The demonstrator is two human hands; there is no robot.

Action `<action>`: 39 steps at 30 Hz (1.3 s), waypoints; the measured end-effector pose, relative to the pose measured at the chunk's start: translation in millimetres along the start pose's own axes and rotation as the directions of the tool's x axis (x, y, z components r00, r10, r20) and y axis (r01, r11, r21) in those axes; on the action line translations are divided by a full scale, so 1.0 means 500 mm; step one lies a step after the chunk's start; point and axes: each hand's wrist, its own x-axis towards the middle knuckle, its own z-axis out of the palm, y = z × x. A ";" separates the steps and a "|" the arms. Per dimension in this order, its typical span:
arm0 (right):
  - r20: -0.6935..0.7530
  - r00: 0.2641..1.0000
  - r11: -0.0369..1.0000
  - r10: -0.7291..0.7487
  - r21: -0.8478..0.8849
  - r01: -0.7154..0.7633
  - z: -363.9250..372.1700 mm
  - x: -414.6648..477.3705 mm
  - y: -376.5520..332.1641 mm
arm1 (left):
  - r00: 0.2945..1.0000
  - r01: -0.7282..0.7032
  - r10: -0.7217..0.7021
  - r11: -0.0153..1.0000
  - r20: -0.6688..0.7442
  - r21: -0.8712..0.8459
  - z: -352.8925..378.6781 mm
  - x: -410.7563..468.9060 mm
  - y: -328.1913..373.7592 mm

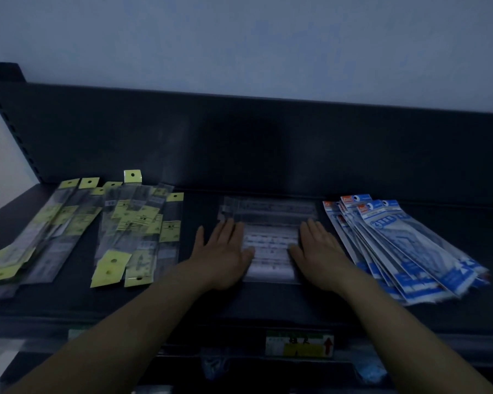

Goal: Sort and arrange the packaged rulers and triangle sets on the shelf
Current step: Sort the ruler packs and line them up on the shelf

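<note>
Shelf (268, 302), left to right: left pile (40, 237) of ruler packs at the far left, lying front to back; second pile (137, 231) just beside it, packs overlapping loosely; centre stack (269, 240) mid-shelf, packs lying crosswise, apart from both neighbours; triangle sets (404, 245) fanned over one another at the right. Left hand (222, 257) rests flat on the stack's left edge and right hand (319, 257) flat on its right edge, the stack between them. Back panel (268, 143) stands upright behind all four groups; label (299, 344) sits on the shelf's front edge, below the stack.
</note>
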 end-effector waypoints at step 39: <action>-0.327 0.890 0.900 -0.318 0.193 0.392 0.040 0.055 -0.657 | 0.849 0.369 -0.510 0.760 -0.138 -0.535 -0.118 -0.195 -0.636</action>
